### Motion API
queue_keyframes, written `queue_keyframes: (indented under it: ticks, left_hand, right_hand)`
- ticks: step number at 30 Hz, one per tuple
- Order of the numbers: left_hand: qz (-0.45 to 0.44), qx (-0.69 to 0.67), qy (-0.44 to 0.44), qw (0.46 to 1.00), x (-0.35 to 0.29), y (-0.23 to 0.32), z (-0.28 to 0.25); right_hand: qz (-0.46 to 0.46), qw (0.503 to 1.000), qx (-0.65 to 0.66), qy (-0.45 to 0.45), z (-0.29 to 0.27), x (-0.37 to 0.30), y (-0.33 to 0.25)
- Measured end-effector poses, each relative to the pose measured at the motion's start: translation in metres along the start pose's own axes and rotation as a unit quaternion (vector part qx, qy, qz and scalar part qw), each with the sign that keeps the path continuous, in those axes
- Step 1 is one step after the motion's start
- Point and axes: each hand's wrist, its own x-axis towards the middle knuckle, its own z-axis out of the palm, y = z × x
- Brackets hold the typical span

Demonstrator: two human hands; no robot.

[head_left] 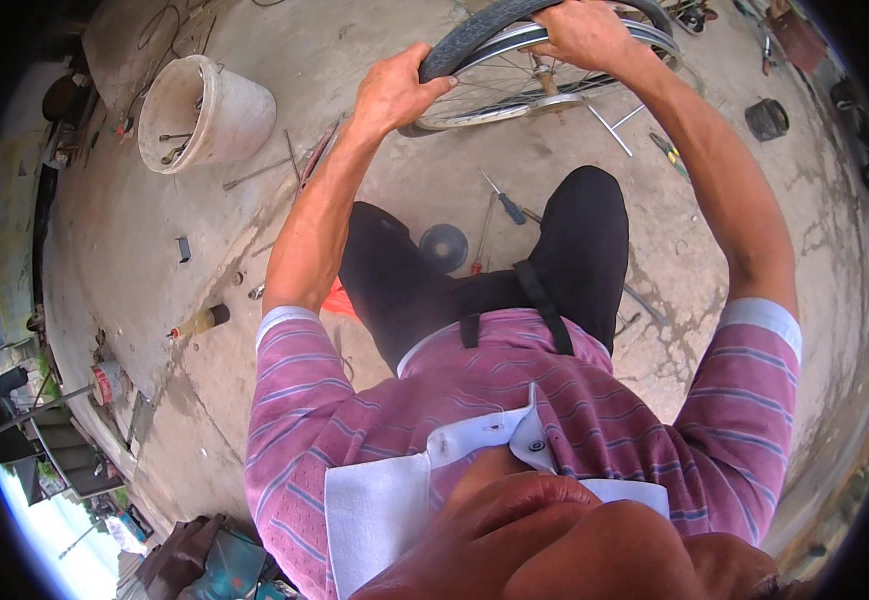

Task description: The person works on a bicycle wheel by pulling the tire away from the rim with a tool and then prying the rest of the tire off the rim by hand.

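Observation:
A black bicycle tire [477,36] and a silver spoked wheel [523,40] are together at the top of the head view, ahead of my knees. My left hand [400,90] is closed round the tire at its near left side, thumb pointing inward. My right hand [585,38] grips the tire farther along, above the rim, with its fingertips partly hidden. Along that stretch the tire lies above the rim; whether it is seated elsewhere I cannot tell. The far part of the wheel is cut off by the picture's edge.
To the left stands a white bucket [245,110] with tools in it. Between my knees lie a blue-handled screwdriver [511,207] and a dark round disc [444,247]. A metal T-shaped piece [611,130], pliers [669,150] and a black cylinder [767,120] are to the right.

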Motion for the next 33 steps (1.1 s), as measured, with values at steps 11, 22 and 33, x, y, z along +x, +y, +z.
queue_keyframes:
  ticks: [11, 22, 33]
  left_hand:
    - [-0.042, -0.129, 0.028, 0.99, -0.019, -0.044, 0.02]
    - [-0.013, -0.328, -0.022, 0.944, -0.018, -0.055, 0.032]
    - [0.013, -0.358, -0.069, 0.931, 0.001, -0.038, 0.029]
  right_hand:
    - [-0.044, 0.998, -0.044, -0.001, 0.008, 0.033, -0.026]
    - [-0.067, 0.996, -0.054, -0.037, 0.003, 0.025, -0.011]
    - [-0.01, 0.999, -0.025, -0.042, -0.001, 0.008, 0.017]
